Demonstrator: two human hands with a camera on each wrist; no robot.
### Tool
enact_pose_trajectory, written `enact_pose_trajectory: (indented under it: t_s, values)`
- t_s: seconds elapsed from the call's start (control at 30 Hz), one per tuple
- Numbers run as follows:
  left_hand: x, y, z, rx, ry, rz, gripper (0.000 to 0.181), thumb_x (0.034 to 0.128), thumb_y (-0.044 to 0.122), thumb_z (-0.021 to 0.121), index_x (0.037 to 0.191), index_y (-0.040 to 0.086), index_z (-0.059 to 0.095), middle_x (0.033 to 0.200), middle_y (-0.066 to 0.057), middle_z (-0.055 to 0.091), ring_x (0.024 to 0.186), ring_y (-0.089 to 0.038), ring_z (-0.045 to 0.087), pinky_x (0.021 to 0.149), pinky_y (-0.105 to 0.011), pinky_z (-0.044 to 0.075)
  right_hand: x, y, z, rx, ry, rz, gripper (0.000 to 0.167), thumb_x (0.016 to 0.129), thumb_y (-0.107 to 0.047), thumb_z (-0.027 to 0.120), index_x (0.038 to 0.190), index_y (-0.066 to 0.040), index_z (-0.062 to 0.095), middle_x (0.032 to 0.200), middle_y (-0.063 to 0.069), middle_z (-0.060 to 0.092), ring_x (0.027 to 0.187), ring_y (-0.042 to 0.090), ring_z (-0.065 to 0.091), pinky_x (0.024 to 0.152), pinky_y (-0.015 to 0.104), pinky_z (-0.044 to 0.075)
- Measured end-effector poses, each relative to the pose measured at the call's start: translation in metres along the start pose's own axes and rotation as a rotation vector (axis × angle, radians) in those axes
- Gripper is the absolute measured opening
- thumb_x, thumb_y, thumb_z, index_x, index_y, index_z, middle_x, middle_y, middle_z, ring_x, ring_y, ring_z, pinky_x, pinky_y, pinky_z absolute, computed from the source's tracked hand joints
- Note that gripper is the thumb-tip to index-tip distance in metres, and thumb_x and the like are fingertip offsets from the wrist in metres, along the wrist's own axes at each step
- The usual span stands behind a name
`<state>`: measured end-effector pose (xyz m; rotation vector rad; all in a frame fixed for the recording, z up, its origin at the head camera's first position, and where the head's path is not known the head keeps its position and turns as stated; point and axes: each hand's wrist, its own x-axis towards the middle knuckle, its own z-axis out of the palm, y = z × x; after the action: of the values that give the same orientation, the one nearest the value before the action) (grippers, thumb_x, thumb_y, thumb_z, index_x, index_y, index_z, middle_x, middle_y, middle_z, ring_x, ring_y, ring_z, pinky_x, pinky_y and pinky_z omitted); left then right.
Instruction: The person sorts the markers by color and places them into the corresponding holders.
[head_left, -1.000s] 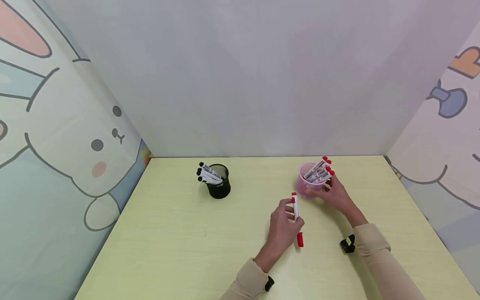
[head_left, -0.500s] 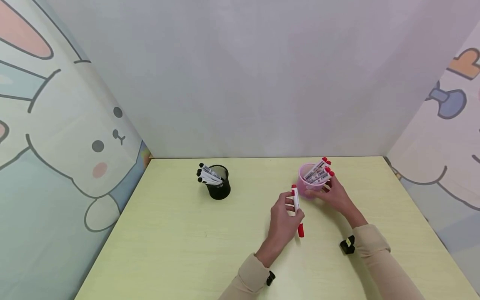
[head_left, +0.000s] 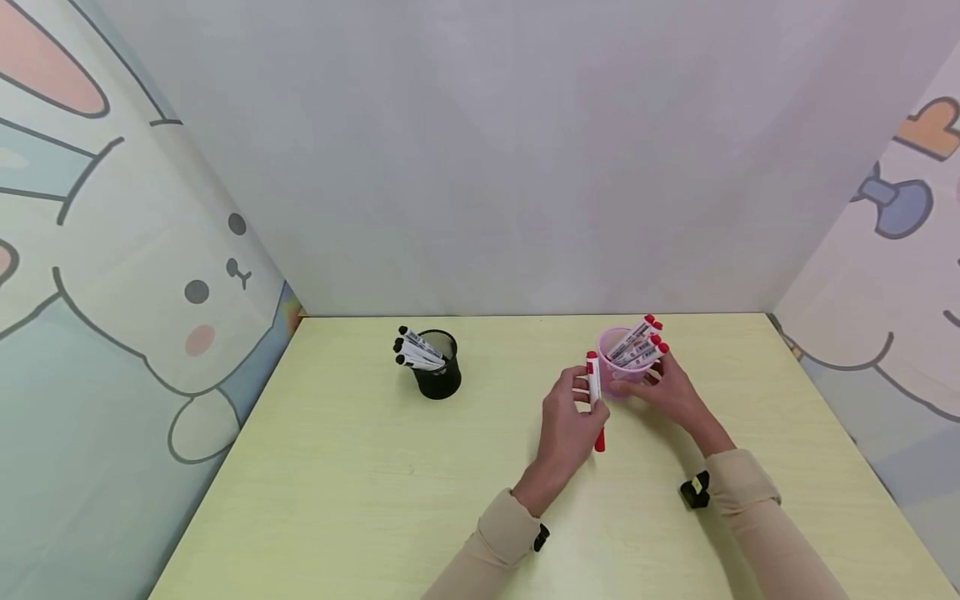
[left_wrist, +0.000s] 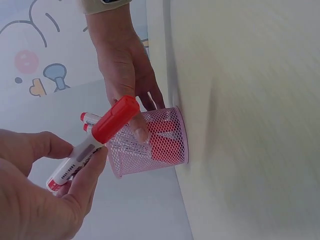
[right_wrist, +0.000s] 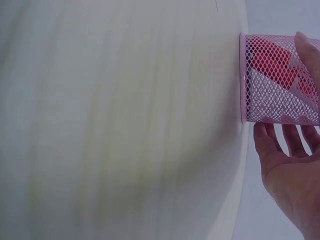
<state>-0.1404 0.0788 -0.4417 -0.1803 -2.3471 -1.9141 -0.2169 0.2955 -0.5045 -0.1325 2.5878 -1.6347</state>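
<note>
My left hand point(head_left: 566, 429) pinches a white marker point(head_left: 595, 385) between thumb and fingers, with its long red cap pointing down. It is held above the table, just in front of the pink mesh pen holder point(left_wrist: 160, 157). Several red-and-white markers point(head_left: 636, 343) lean inside that holder, their caps at the bottom, seen through the mesh in the left wrist view. My right hand point(head_left: 675, 398) grips the pen holder low on its right side, thumb in front and fingers behind. In the right wrist view the holder's base point(right_wrist: 243, 77) meets the tabletop.
A black pen holder point(head_left: 439, 385) stands at the back left of the pale yellow table point(head_left: 337, 483), with several black-tipped markers point(head_left: 420, 352) leaning left in it. A plain light wall point(head_left: 480, 167) rises behind, and cartoon-printed panels point(head_left: 135, 317) flank both sides.
My left hand has moved the marker away from me and up, closer to the pink pen holder. The right hand keeps its grip on the holder, which stays in place.
</note>
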Motion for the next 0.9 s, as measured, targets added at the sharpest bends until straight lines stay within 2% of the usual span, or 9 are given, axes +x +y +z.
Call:
enact_pose_trajectory:
  t_s: [0.4, 0.67, 0.9]
  values:
    - [0.012, 0.011, 0.001, 0.053, -0.022, 0.06, 0.04, 0.093, 0.001, 0.071, 0.13, 0.007, 0.058, 0.107, -0.003, 0.065, 0.091, -0.007, 0.062, 0.071, -0.014, 0.056, 0.003, 0.005, 0.0, -0.007, -0.001, -0.002, 0.102, 0.085, -0.035, 0.086, 0.157, -0.004, 0.021, 0.153, 0.025, 0.038, 0.141, 0.048, 0.037, 0.115, 0.062, 0.034]
    - [0.02, 0.016, 0.002, 0.062, -0.029, 0.082, 0.04, 0.0959, 0.005, 0.071, 0.133, 0.008, 0.056, 0.111, -0.002, 0.063, 0.096, -0.006, 0.061, 0.075, -0.013, 0.056, 0.002, 0.003, -0.001, -0.012, -0.014, 0.02, 0.111, 0.085, -0.034, 0.086, 0.162, -0.006, 0.012, 0.159, 0.027, 0.031, 0.145, 0.048, 0.033, 0.115, 0.06, 0.033]
    - [0.029, 0.019, 0.0, 0.086, -0.005, 0.15, 0.04, 0.0944, 0.001, 0.071, 0.132, 0.007, 0.057, 0.112, -0.006, 0.064, 0.097, -0.009, 0.062, 0.078, -0.015, 0.056, 0.003, 0.004, -0.001, -0.014, -0.008, 0.017, 0.109, 0.084, -0.037, 0.087, 0.161, -0.007, 0.016, 0.157, 0.025, 0.033, 0.145, 0.048, 0.033, 0.116, 0.06, 0.032]
